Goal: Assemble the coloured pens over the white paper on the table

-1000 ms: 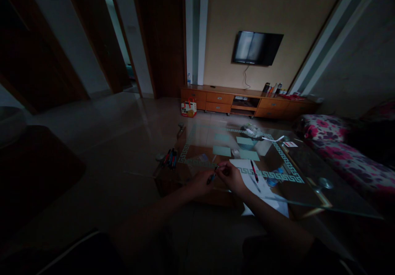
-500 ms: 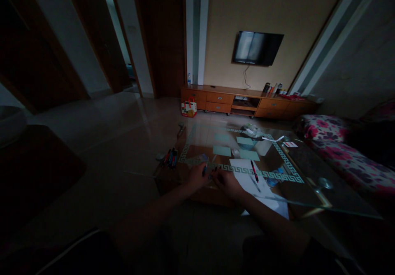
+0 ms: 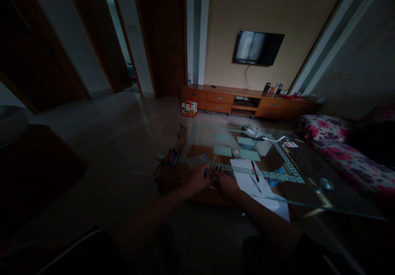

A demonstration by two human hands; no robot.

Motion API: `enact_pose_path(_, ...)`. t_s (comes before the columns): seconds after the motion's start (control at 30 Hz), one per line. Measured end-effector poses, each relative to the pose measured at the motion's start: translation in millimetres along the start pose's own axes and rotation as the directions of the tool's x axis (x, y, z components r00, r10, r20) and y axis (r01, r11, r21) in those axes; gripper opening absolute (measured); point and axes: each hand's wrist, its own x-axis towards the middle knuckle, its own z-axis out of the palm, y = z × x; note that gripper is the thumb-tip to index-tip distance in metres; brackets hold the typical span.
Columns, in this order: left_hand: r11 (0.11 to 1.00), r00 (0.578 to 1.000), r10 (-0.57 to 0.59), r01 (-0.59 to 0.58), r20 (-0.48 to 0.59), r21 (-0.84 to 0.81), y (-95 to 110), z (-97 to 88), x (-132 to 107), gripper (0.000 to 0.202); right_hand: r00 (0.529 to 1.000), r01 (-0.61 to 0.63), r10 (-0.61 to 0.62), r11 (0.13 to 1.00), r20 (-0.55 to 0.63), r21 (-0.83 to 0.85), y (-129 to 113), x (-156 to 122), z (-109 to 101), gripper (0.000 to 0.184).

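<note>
The room is dim. My left hand (image 3: 197, 179) rests at the near edge of a glass coffee table (image 3: 308, 172), fingers closed round a thin pen (image 3: 207, 167) that points up and away. My right hand (image 3: 226, 183) lies right beside it, fingers curled close to the pen's lower end; what it holds, if anything, I cannot make out. Just right of my hands lies a white sheet of paper (image 3: 247, 178) with a red and black pen (image 3: 254, 170) on it. A bundle of pens (image 3: 171, 158) sits at the table's left corner.
Pale green cards (image 3: 222, 150) lie on the glass further out. A floral sofa (image 3: 339, 151) runs along the right. A wooden TV cabinet (image 3: 247, 102) and a wall TV (image 3: 257, 47) stand at the far wall. Bare tiled floor (image 3: 101, 143) spreads to the left.
Both hands have dropped from slightly above the table down to its near edge. The pen in my left hand now points more upright.
</note>
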Motion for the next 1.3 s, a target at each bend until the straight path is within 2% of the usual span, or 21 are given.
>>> enact_pose_path(0.27,1.000,1.000,0.002,-0.002,0.014,-0.007,1.6,-3.0,-1.0,0.019,1.000,0.006,-0.006,1.000,-0.007,-0.023,3.9,4.0,7.2,0.058)
enact_pose_path(0.5,0.999,1.000,0.015,-0.015,0.009,-0.031,-2.5,1.9,0.5,0.016,1.000,-0.009,0.009,1.000,-0.010,0.007,3.0,1.9,2.0,0.041)
enact_pose_path(0.83,1.000,1.000,0.014,-0.014,0.011,-0.020,-3.2,1.5,-0.4,0.018,1.000,0.014,-0.014,1.000,0.015,-0.009,1.5,-0.5,-6.1,0.038)
enact_pose_path(1.1,0.999,1.000,0.026,-0.026,-0.005,-0.023,-4.3,2.0,0.4,0.021,0.999,0.035,-0.035,0.999,-0.033,0.007,1.8,-1.2,-8.0,0.034)
enact_pose_path(1.3,0.998,0.998,0.061,-0.061,0.005,-0.007,-1.0,-2.2,-0.8,0.018,1.000,-0.018,0.018,1.000,0.008,0.021,-2.7,-4.4,-15.8,0.032)
